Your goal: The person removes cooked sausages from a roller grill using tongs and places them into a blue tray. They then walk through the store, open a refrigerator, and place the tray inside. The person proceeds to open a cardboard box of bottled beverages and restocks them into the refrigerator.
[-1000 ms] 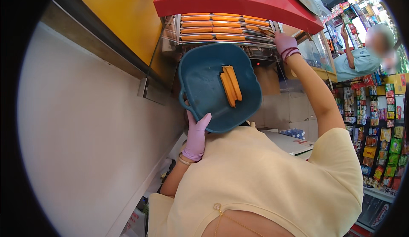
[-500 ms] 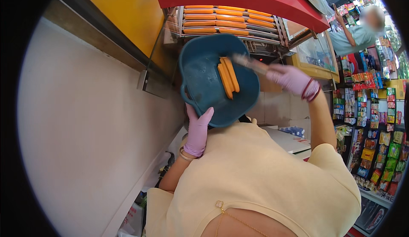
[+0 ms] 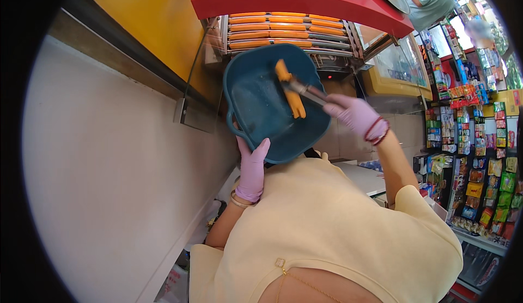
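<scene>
My left hand (image 3: 252, 167), in a pink glove, grips the near left rim of a dark blue plastic basin (image 3: 253, 109) by its handle. The basin is tilted, so its inside shows. In my right hand (image 3: 357, 117), also gloved in pink, is a pair of metal tongs (image 3: 311, 92), somewhat blurred. Their tips reach over the basin and touch or overlap a few orange sausages (image 3: 296, 106) in it; whether they grip one I cannot tell. Just beyond the basin, a roller grill (image 3: 354, 40) carries several rows of orange sausages (image 3: 286, 33).
A red hood (image 3: 305, 2) overhangs the grill. Glass panels flank it, one with a metal clip (image 3: 180, 111) near the white wall (image 3: 103, 167). A yellow-framed case (image 3: 400, 71) stands at the right. Farther off are racks of packaged snacks (image 3: 479, 178) and another person (image 3: 433, 3).
My right hand has moved left and down, bringing the tongs onto the sausages in the basin. Those sausages now lie at differing angles. My view has shifted slightly.
</scene>
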A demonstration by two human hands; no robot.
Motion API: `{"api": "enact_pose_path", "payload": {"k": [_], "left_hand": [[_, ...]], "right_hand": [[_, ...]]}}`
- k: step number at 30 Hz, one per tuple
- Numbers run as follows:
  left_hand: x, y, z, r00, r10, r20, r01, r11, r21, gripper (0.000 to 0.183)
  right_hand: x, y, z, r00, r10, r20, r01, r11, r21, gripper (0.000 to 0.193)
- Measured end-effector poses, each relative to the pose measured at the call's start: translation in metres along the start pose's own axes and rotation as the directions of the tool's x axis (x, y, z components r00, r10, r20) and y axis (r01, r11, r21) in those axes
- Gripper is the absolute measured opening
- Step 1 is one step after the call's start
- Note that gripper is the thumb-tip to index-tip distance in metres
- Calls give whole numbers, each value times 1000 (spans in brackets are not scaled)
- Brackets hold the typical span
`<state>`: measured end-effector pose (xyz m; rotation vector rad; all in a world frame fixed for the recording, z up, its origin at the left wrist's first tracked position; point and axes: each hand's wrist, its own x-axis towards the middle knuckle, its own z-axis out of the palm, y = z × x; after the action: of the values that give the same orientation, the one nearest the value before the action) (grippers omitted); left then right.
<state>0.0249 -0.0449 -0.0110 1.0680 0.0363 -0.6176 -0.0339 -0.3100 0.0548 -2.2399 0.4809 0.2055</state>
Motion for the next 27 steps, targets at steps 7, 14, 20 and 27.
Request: {"api": "enact_pose_path", "payload": {"k": [7,14,20,27], "left_hand": [[-1,7,-1,999,-41,33,39,998,41,79],[0,8,-4,999,-45,27,44,999,26,80],[-2,9,-6,999,-42,28,42,999,-2,76],[4,-1,-1,998,62,-17,-60,994,95,76]], "right_hand": [[81,39,-89,929,-52,-367,-241,666,-706,35],[162,106,-110,973,-46,-226,-193,380,-905,32],[123,79,-112,945,24,-325,-278,582,-764,46],[15,24,-31,996,71,52,-54,961,-272,54]]}}
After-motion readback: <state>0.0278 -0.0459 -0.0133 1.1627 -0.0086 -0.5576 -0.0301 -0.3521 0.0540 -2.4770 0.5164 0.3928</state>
